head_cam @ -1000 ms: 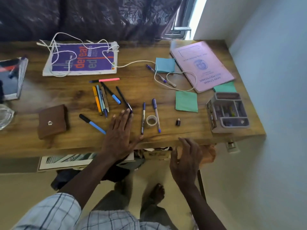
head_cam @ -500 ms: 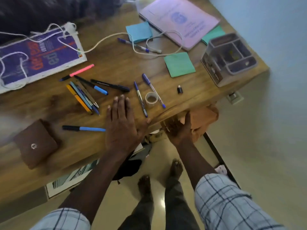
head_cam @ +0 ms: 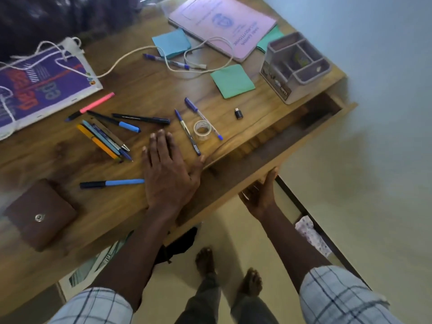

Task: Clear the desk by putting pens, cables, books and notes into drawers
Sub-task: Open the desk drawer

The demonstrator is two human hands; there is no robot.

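My left hand (head_cam: pixel 169 174) lies flat on the wooden desk (head_cam: pixel 145 90), fingers together, holding nothing. My right hand (head_cam: pixel 261 192) grips the lower front edge of the drawer (head_cam: pixel 292 141), which stands pulled out under the desk's right side. Several pens (head_cam: pixel 105 136) lie in a cluster left of my left hand, and a blue pen (head_cam: pixel 112 183) lies beside it. Two more pens (head_cam: pixel 187 129) flank a roll of tape (head_cam: pixel 202 130). A white cable (head_cam: pixel 131 59) runs from a purple book (head_cam: pixel 39 83) to a pink notebook (head_cam: pixel 222 22). Sticky notes (head_cam: pixel 232 81) lie nearby.
A grey desk organiser (head_cam: pixel 294 66) stands at the right corner above the drawer. A brown wallet (head_cam: pixel 39 213) lies at the left front. A small black adapter (head_cam: pixel 239 113) sits near the tape. My bare feet (head_cam: pixel 205 260) are on the floor below.
The drawer has slid out from under the desk with my right hand on its front. My left hand has stayed flat on the desk. The camera has tilted and moved closer.
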